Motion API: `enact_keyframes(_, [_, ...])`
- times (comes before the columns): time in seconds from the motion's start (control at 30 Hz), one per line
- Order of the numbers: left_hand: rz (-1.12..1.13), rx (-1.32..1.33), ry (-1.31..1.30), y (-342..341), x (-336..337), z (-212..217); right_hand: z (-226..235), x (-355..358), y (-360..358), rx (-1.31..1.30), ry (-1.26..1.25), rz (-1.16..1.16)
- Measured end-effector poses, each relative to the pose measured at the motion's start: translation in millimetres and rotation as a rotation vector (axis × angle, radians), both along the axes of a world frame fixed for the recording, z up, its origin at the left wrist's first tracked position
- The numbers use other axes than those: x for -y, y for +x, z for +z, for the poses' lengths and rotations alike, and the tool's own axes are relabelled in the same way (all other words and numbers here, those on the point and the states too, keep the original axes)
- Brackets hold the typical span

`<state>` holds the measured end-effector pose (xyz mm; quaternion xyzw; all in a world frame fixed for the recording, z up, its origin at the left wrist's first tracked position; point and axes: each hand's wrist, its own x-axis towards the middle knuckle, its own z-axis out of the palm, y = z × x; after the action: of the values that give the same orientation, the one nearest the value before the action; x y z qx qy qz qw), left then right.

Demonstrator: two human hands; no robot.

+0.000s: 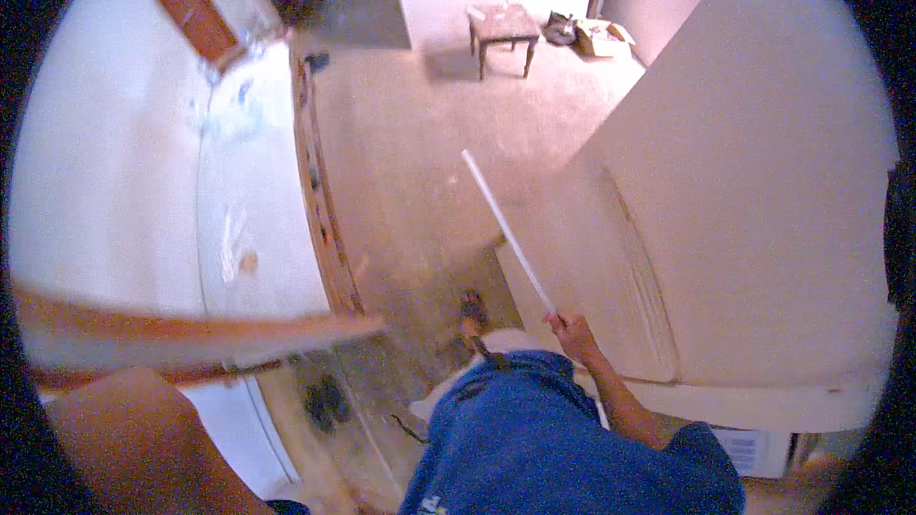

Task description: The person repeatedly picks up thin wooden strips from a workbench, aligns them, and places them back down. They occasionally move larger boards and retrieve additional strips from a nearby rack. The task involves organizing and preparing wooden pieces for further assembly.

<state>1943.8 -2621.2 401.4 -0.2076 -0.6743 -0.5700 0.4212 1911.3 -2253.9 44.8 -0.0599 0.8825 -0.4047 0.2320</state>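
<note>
My right hand (572, 336) is closed round the lower end of a thin, straight white strip (506, 229). The strip slants up and away to the left, over the floor, with its far end free. Beside that hand stands a large pale panel (754, 181), which fills the right side. My left arm (134, 439) is bent close to the camera at the lower left. Its hand lies outside the picture. Just beyond the arm, a blurred long wooden board (200, 329) crosses the left side.
A long white surface with an orange-brown edge (310, 162) runs along the left. Farther off on the floor (401, 143) stand a small dark-legged stool (503, 27), a dark bag (560, 29) and an open cardboard box (605, 38). My foot (471, 305) shows near the middle.
</note>
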Motion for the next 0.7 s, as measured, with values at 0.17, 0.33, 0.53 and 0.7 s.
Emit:
enact_keyframes(0.17, [0.013, 0.051, 0.057, -131, 34, -7, -6, 45, -129, -0.143, -0.021, 0.052])
enact_keyframes(0.33, [-0.097, 0.167, 0.111, -299, 52, -46, 6, 85, -217, -0.104, -0.052, -0.079])
enact_keyframes(0.53, [-0.234, 0.083, 0.048, -506, 84, -33, -88, 111, -299, -0.184, -0.132, -0.354])
enact_keyframes(0.7, [-0.535, -0.209, -0.149, -692, 82, 78, -16, 165, -389, -0.007, -0.185, -0.856])
